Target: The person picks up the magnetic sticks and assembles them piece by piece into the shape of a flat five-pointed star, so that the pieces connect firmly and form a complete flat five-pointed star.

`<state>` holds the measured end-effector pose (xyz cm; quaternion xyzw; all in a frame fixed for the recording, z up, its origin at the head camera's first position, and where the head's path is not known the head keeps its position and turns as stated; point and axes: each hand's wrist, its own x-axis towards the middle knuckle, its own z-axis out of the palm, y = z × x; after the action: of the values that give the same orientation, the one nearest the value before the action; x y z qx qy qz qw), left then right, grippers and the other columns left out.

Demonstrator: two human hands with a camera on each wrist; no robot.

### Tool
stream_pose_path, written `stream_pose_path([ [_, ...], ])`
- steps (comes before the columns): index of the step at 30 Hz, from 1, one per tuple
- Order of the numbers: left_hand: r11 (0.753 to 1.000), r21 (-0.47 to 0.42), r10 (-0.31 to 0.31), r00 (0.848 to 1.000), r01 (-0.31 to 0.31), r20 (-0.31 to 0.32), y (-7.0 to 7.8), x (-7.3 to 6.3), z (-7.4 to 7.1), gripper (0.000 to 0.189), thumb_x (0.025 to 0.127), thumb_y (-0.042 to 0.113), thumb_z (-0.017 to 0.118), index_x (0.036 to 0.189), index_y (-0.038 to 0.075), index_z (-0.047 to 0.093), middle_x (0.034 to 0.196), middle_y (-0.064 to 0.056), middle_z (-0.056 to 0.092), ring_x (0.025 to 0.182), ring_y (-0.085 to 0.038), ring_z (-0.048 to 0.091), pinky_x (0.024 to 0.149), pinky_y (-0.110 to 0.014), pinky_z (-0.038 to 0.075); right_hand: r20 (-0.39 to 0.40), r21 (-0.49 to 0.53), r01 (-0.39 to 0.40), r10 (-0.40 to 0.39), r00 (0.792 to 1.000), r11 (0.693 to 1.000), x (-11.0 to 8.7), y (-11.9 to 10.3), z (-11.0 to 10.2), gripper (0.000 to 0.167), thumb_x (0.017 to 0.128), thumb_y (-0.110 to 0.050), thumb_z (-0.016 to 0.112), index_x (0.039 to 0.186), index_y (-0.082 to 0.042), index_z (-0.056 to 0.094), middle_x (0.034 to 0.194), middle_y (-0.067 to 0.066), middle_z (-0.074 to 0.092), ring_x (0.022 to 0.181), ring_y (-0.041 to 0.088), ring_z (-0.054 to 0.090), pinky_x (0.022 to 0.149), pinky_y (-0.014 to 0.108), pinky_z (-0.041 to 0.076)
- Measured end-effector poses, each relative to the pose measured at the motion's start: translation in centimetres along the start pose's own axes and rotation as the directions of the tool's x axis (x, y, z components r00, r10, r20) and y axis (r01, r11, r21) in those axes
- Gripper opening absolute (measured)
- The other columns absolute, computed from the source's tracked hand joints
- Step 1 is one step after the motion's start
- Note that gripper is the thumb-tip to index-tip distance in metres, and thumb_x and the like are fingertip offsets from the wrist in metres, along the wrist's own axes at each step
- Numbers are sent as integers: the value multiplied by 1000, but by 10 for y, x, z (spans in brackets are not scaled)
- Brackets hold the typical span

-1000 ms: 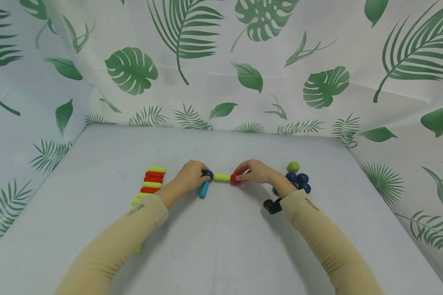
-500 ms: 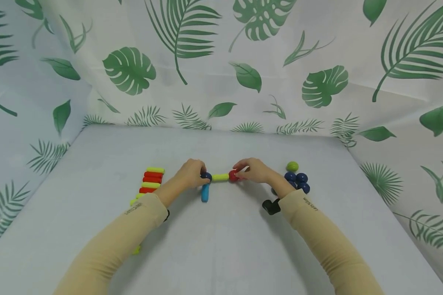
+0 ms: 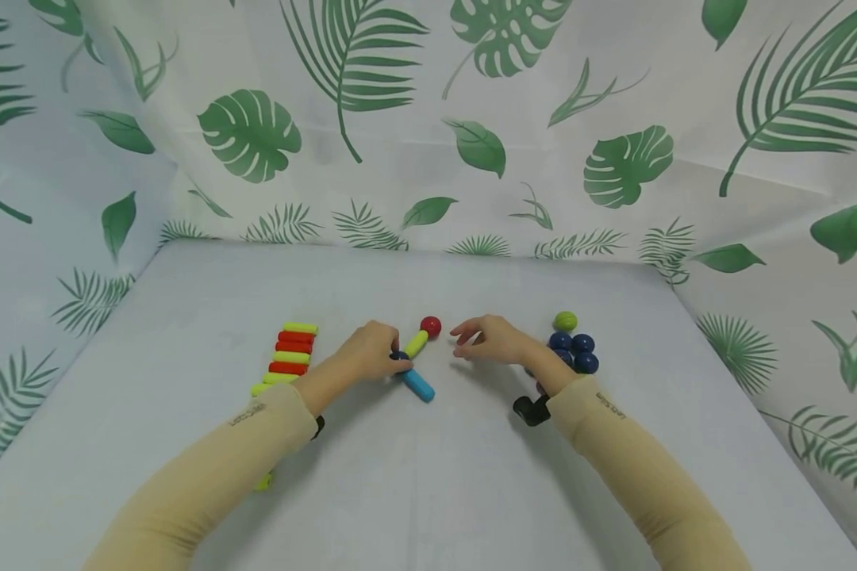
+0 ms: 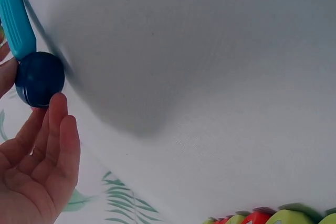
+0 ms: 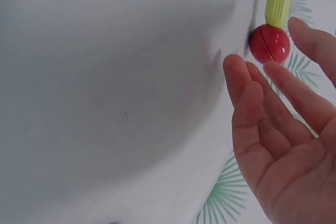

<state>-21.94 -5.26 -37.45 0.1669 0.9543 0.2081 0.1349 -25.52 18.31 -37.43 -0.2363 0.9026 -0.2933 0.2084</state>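
Note:
My left hand [image 3: 368, 350] pinches a dark blue ball [image 4: 40, 80] between thumb and fingers, low over the table. From this ball a light blue stick [image 3: 419, 385] points toward the front right, and a yellow-green stick [image 3: 416, 343] runs to the back right. A shiny red ball [image 5: 270, 44] sits on the far end of the yellow-green stick. Just right of the red ball, my right hand [image 3: 496, 339] hovers with loosely bent fingers and nothing in it. In the head view the left hand's fingers hide much of the blue ball.
A column of yellow-green and red sticks [image 3: 293, 347] lies to the left, partly behind the left forearm. On the right are several dark blue balls [image 3: 582, 343] and one green ball [image 3: 566, 321]. A leaf-print cloth [image 3: 428, 159] hangs behind the white table [image 3: 428, 492].
The right hand has let go of the red ball. The left hand has turned the joined pieces: the red ball swung back and left, the light blue stick to the right.

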Motion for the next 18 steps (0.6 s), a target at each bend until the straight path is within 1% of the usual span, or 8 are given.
stream_pose_path([
  [4, 1000, -9, -13, 1000, 13, 5, 2, -3, 2, 34, 78, 38, 71, 79, 7, 59, 62, -2, 53, 60, -15, 50, 53, -21, 39, 33, 9, 41, -41, 999, 999, -4, -4, 6, 37, 84, -22, 66, 115, -2, 60, 96, 5, 64, 84, 18, 60, 74, 29, 50],
  [9, 1000, -11, 25, 999, -25, -25, 4, -6, 5, 40, 76, 42, 72, 64, 8, 54, 49, -1, 43, 49, -14, 46, 47, -20, 33, 70, 9, 74, -74, 995, 997, -9, -10, 14, 33, 84, -23, 67, 109, -2, 63, 88, 2, 64, 74, 15, 59, 68, 25, 49],
  [12, 999, -3, 39, 998, -39, -43, 7, -8, 6, 43, 75, 43, 72, 59, 8, 53, 47, 0, 39, 46, -14, 43, 45, -19, 30, 82, 16, 91, -92, 992, 996, -12, -13, 18, 32, 83, -24, 68, 106, -2, 64, 85, 1, 63, 71, 13, 59, 67, 24, 49],
  [18, 999, -4, 35, 998, -35, -49, 10, -12, 8, 45, 74, 44, 73, 56, 7, 53, 45, 1, 37, 44, -12, 40, 43, -19, 29, 102, 26, 146, -148, 984, 989, -13, -12, 25, 26, 78, -18, 73, 99, -4, 67, 78, 0, 62, 67, 11, 58, 65, 23, 49],
])
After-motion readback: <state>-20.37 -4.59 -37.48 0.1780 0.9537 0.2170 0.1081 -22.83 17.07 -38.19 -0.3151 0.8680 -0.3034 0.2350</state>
